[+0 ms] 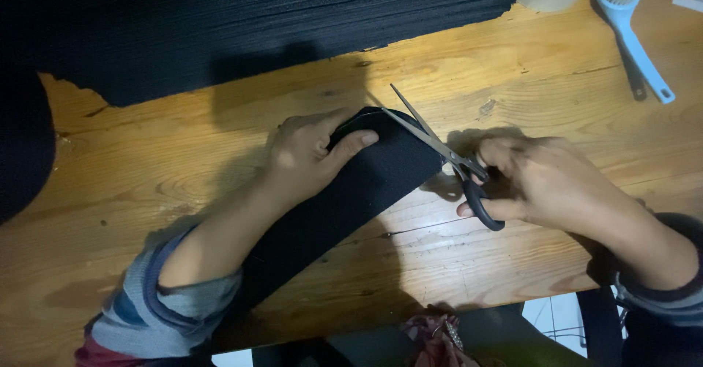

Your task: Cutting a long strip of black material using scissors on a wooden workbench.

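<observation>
Scissors (439, 147) sit in our right hand (545, 180), whose fingers are closed through the black handle loops, with the blades parted and pointing up and away toward the top end of the black fabric strip (344, 198). That strip is our landmark: it lies on the wooden bench (183, 162), its long axis running diagonally from our left sleeve up to a rounded end. Our left hand (307, 154) is pressed flat on the strip just below that end, thumb extended along it, fingers not clamped round it. The blades cross the strip's upper right edge (right hand nearer that edge). Well beyond the strip lie a dark fabric sheet (220, 30) and a pale blue brush (633, 34).
</observation>
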